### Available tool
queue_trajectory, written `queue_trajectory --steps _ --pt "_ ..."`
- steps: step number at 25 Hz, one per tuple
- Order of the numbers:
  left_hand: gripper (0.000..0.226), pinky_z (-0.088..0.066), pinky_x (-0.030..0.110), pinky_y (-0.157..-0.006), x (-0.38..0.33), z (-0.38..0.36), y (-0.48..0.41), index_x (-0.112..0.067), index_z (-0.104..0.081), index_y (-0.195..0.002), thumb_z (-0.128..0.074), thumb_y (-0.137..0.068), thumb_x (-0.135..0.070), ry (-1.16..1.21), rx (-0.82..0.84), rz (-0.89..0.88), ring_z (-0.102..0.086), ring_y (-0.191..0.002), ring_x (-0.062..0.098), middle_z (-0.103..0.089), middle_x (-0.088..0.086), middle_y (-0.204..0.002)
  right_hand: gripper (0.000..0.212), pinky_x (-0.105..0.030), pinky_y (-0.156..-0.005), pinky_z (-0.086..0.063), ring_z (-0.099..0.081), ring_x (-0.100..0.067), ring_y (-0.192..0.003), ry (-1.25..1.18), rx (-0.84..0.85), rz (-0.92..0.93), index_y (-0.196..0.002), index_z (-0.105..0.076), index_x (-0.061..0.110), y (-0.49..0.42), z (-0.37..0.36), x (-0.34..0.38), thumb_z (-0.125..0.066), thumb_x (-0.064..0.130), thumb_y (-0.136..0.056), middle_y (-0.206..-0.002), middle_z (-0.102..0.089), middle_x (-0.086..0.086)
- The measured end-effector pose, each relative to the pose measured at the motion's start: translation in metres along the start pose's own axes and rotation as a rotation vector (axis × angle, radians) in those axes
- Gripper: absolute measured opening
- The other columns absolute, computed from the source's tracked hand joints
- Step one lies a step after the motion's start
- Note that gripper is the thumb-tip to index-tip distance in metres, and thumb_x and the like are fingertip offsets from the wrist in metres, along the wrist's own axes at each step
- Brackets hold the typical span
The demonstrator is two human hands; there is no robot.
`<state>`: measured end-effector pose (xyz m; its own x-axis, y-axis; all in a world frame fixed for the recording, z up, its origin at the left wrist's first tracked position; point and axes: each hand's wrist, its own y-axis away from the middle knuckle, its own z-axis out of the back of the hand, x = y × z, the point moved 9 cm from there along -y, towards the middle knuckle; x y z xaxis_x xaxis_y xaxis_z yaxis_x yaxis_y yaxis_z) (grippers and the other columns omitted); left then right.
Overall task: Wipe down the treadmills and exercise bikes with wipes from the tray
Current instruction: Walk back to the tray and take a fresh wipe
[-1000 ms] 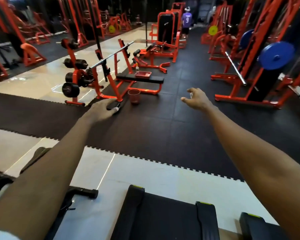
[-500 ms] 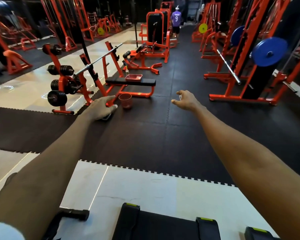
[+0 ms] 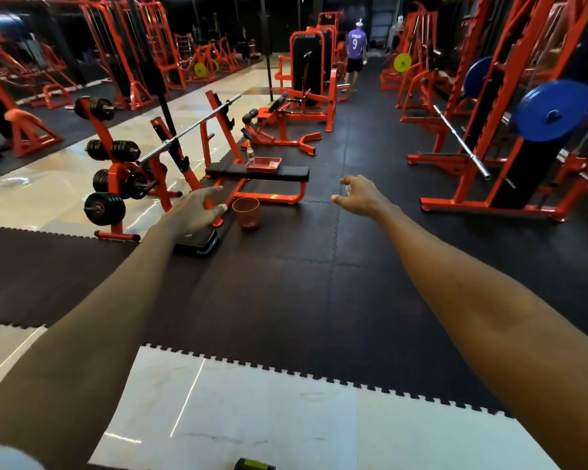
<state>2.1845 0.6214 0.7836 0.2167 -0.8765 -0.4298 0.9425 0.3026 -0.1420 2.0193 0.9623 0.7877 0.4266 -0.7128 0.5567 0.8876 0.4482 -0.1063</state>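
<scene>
Status: both hands free, tray [image 3: 263, 164] well ahead on worktop [image 3: 287, 172]

Near edge: corner of a black part with yellow-green strip [image 3: 253, 464] at the bottom of the view, on white tile floor [image 3: 252, 412]. Beyond it, black rubber mat [image 3: 286, 300] with a toothed seam.

Both arms stretched forward over the mat.
- left hand [image 3: 192, 212]: fingers spread and relaxed, holding nothing. It overlaps a flat black block [image 3: 197, 241] lying on the mat; can't tell if they touch.
- right hand [image 3: 360, 195]: fingers loosely curled, thumb out, nothing plainly in it.

Mid distance: red see-through cup [image 3: 246, 213] upright on the mat, just right of the left hand and in front of the worktop. The worktop is a flat padded bench on a red frame. The red tray sits on its pad near the middle; contents too small to make out. A small bottle [image 3: 250, 152] stands just beside the tray's left end.

Left of that: dumbbell rack [image 3: 112, 171] and a barbell [image 3: 187, 130] racked on red uprights. Right side: red rack with blue plate [image 3: 554, 110].

Far end of the aisle: person in a purple shirt [image 3: 356, 49], number 9, back to camera.
</scene>
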Motion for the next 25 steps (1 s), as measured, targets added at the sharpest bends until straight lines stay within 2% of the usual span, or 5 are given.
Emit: queue_trajectory --steps 8,11,17,20,25 --pt "0.061 -0.036 0.053 -0.114 0.046 -0.018 -0.147 -0.035 -0.043 -0.15 -0.058 -0.094 -0.054 -0.033 0.038 0.039 -0.045 -0.138 0.031 -0.047 0.009 -0.153 0.063 -0.036 -0.105 -0.041 -0.051 -0.027 -0.13 0.008 0.005 0.016 -0.146 -0.046 0.011 -0.155 -0.019 -0.002 -0.067 0.038 -0.093 -0.142 -0.048 -0.012" --pt "0.058 -0.035 0.053 -0.114 0.06 -0.032 -0.193 -0.033 -0.044 -0.15 -0.059 -0.096 -0.05 -0.059 -0.001 0.043 -0.045 -0.139 0.033 -0.048 0.009 -0.152 0.061 -0.036 -0.106 -0.041 -0.051 -0.028 -0.129 -0.003 0.012 0.016 -0.144 -0.048 0.01 -0.213 -0.043 -0.021 -0.068 0.036 -0.093 -0.141 -0.049 -0.012" --pt "0.059 -0.038 0.049 -0.113 0.126 -0.137 -0.286 -0.033 -0.047 -0.148 -0.062 -0.093 -0.05 -0.112 -0.017 0.032 -0.051 -0.133 0.028 -0.057 0.006 -0.145 0.056 -0.033 -0.102 -0.043 -0.057 -0.029 -0.123 0.003 -0.013 0.059 -0.137 -0.056 0.006 -0.332 -0.142 -0.099 -0.07 0.033 -0.09 -0.133 -0.059 -0.016" --pt "0.055 -0.039 0.042 -0.111 0.156 -0.186 -0.344 -0.025 -0.053 -0.145 -0.066 -0.094 -0.039 -0.11 -0.119 0.013 -0.052 -0.132 0.029 -0.057 0.008 -0.144 0.059 -0.034 -0.105 -0.04 -0.054 -0.03 -0.126 0.004 -0.055 0.132 -0.138 -0.055 0.004 -0.403 -0.193 -0.132 -0.071 0.034 -0.09 -0.135 -0.059 -0.018" --pt "0.067 -0.037 0.048 -0.114 0.194 -0.238 -0.426 -0.033 -0.049 -0.147 -0.058 -0.085 -0.056 -0.08 -0.009 0.077 -0.05 -0.136 0.031 -0.053 0.01 -0.148 0.06 -0.031 -0.101 -0.043 -0.057 -0.03 -0.123 0.031 0.022 0.079 -0.138 -0.055 0.003 -0.484 -0.247 -0.158 -0.072 0.032 -0.088 -0.13 -0.062 -0.018"
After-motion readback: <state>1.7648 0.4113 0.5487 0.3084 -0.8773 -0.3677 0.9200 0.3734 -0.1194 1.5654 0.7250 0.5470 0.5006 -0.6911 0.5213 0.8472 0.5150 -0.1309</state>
